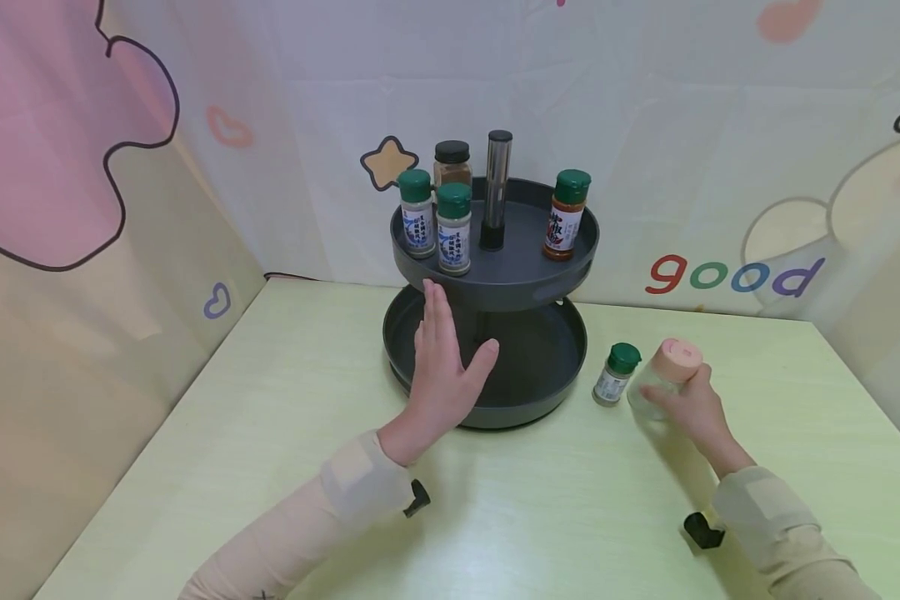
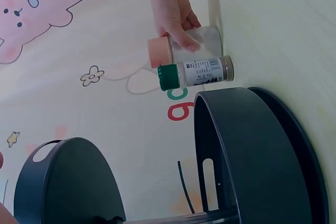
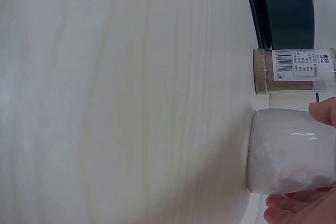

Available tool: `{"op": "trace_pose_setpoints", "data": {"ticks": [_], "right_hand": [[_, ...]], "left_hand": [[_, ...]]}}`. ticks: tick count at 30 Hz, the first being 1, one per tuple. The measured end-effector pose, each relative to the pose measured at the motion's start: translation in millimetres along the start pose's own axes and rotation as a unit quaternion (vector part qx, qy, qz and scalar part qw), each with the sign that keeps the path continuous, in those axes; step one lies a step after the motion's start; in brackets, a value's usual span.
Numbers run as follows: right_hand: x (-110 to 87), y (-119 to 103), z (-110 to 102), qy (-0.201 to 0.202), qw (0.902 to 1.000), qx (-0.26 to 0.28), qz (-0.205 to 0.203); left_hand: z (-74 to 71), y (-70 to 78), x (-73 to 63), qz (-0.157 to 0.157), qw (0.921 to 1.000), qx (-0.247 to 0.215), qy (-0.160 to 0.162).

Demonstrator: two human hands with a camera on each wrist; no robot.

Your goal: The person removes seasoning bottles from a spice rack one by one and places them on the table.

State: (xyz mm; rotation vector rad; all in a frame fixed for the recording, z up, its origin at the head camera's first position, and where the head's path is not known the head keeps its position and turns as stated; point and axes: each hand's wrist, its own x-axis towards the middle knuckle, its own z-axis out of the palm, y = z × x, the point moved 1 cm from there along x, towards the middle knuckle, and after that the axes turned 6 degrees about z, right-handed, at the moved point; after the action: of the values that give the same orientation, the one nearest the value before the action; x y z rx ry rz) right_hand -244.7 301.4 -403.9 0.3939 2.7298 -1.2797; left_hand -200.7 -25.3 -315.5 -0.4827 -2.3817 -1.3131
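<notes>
My right hand (image 1: 697, 408) grips a clear jar with a pink lid (image 1: 679, 360), thumb on one side and fingers on the other. In the right wrist view the jar (image 3: 283, 153) has its base at the tabletop. Close beside it stands a green-capped seasoning bottle (image 1: 612, 385), its label showing in the left wrist view. My left hand (image 1: 447, 367) is held up with straight fingers and spread thumb, before a dark two-tier round rack (image 1: 495, 293). Its fingertips overlap the upper tier's rim in the head view, and it holds nothing.
On the upper tier stand two green-capped white-labelled bottles (image 1: 453, 237), a black-capped jar (image 1: 452, 158) and a green-capped red bottle (image 1: 565, 218), around a metal post (image 1: 498, 179). The lower tier (image 1: 521, 367) sits on the pale table (image 1: 285, 400). A printed cloth (image 1: 645, 125) hangs behind.
</notes>
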Motion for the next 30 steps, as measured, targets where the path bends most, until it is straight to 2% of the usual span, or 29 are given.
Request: {"op": "trace_pose_setpoints", "data": {"ticks": [13, 18, 30], "right_hand": [[0.5, -1.0, -0.4, -0.006, 0.9999, 0.003, 0.011], [0.0, -1.5, -0.5, -0.008, 0.9999, 0.005, 0.013], [0.4, 0.5, 0.5, 0.009, 1.0000, -0.002, -0.003]], "left_hand": [[-9.1, -11.5, 11.9, -0.005, 0.9991, -0.035, 0.024], [-13.3, -15.4, 16.7, -0.018, 0.9987, -0.040, 0.024], [-20.6, -23.3, 26.9, -0.041, 0.9984, -0.029, 0.025]]}}
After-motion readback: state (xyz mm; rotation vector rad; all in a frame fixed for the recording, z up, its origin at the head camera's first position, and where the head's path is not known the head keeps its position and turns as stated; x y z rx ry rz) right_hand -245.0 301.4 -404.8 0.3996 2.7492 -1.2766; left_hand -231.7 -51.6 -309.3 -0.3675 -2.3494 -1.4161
